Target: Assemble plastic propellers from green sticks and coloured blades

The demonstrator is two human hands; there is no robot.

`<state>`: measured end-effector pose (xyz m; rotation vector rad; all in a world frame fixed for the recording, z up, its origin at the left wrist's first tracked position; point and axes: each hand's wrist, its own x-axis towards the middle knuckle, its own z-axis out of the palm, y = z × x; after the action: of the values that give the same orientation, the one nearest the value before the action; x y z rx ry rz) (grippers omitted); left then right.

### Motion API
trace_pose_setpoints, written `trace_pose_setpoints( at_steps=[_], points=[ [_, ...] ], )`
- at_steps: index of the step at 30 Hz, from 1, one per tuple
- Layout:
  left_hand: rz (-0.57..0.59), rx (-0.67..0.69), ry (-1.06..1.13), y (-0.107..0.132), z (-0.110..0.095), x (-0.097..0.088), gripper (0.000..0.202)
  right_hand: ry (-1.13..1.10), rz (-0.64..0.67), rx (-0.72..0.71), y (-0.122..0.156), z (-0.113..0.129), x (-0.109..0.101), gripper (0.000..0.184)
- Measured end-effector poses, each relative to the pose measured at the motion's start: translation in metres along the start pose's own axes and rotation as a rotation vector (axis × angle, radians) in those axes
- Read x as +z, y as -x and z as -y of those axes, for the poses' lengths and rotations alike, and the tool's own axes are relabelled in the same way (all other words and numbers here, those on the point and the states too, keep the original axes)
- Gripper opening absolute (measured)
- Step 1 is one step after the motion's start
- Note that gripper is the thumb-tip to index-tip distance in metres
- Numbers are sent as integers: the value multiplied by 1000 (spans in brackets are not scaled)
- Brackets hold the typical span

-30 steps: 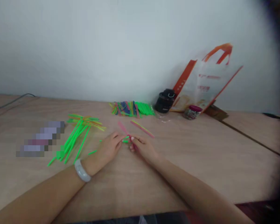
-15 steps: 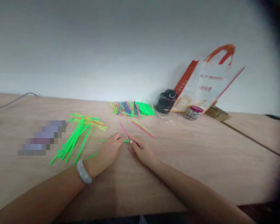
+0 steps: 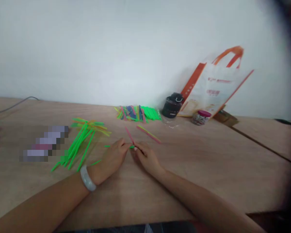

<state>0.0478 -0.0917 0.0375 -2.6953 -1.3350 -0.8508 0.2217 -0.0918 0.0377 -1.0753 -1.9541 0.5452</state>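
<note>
Both hands meet at the middle of the table. My left hand (image 3: 114, 158), with a pale bangle on its wrist, is closed on a thin green straw (image 3: 131, 147) that pokes out on both sides of the fingers. A pink straw (image 3: 129, 134) slants up and away from the fingertips of my right hand (image 3: 148, 159), which pinches it where it meets the green one. The exact crossing is hidden by the fingers. Just beyond the right hand lie a yellow and a pink straw (image 3: 149, 134) side by side.
Left of the hands are loose green straws (image 3: 75, 149) and a yellow-orange bunch (image 3: 97, 125), beside a blurred-out object (image 3: 47, 142). Along the wall stand a pack of coloured strips (image 3: 135, 113), a black bottle (image 3: 172, 106), a lidded jar (image 3: 201, 117) and a carrier bag (image 3: 215, 87).
The hands hold nearly the same pose. My right fingers have shifted slightly at the join, and a pinkish bit seen below them before no longer shows.
</note>
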Motion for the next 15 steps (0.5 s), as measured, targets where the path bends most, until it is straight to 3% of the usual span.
trace_pose_setpoints(
  at_steps=[10, 13, 15],
  points=[
    [-9, 73, -94, -1, -7, -6, 31, -74, -54, -1, -8, -3, -2, 31],
    [-46, 97, -151, -1, -7, -22, 36, -79, -80, 65, -8, -5, -4, 38],
    [-134, 91, -169, -3, 1, -39, 37, -73, -84, 115, -8, -5, -6, 42]
  ],
)
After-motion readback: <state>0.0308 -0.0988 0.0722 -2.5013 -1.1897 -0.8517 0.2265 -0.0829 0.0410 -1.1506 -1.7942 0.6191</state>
